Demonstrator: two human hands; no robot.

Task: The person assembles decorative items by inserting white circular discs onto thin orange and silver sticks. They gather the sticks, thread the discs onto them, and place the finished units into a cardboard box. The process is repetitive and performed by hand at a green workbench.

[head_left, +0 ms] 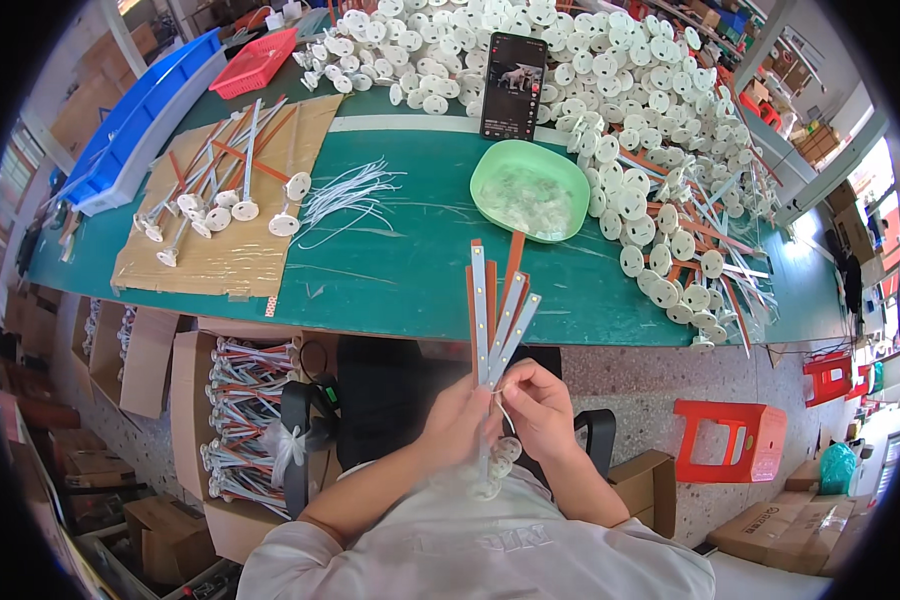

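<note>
Where my pale shirt (450, 560) lies nearest, raised lettering crosses its front, partly lost in the folds. Just beyond, white discs (505, 452) hang at the near end of the bundle of strips (481, 310), below my grip and toward my chest. My left hand (455, 425) is closed around the bundle; just beside it, my right hand (538, 405) has thumb and fingertips pinched on a thin white strand (507, 412) against the strips. The long axis runs away from me, the pale and red-brown free ends fanning out above my grip toward the green table (390, 285). Farther on, loose white ties (350, 195) lie near a light-green bowl (515, 148). Past that a phone (515, 85) stands upright, its screen writing tiny, before heaped disc-ended pieces (620, 60). On the floor rightward, a brown carton (785, 525) bears dark print.
</note>
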